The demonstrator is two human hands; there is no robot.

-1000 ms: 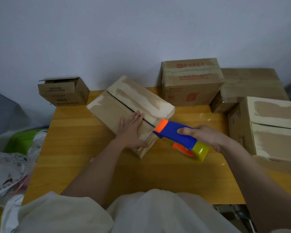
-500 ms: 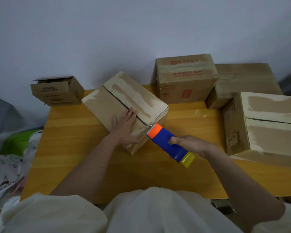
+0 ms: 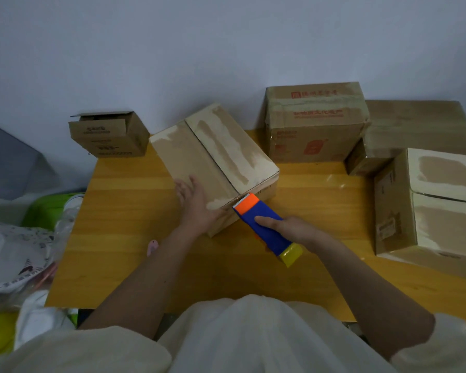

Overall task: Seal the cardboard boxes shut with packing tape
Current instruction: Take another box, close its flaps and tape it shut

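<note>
A closed cardboard box (image 3: 221, 149) lies skewed on the wooden table (image 3: 135, 238), its two top flaps meeting along a dark centre seam. My left hand (image 3: 195, 208) rests flat on the box's near left corner, fingers straight. My right hand (image 3: 291, 228) grips a blue tape dispenser (image 3: 264, 227). The dispenser's orange toothed head touches the box's near edge at the end of the seam. A yellow tape roll shows at the dispenser's lower end.
A small open box (image 3: 109, 134) stands at the table's far left corner. A printed box (image 3: 315, 122) and a flatter box (image 3: 414, 130) stand at the back right. A big box (image 3: 436, 205) fills the right side. Bags and a green bin (image 3: 46, 208) sit left of the table.
My right hand has brought the dispenser up from beside the box until its orange head meets the seam's near end. My left hand has slid down toward the box's near left corner.
</note>
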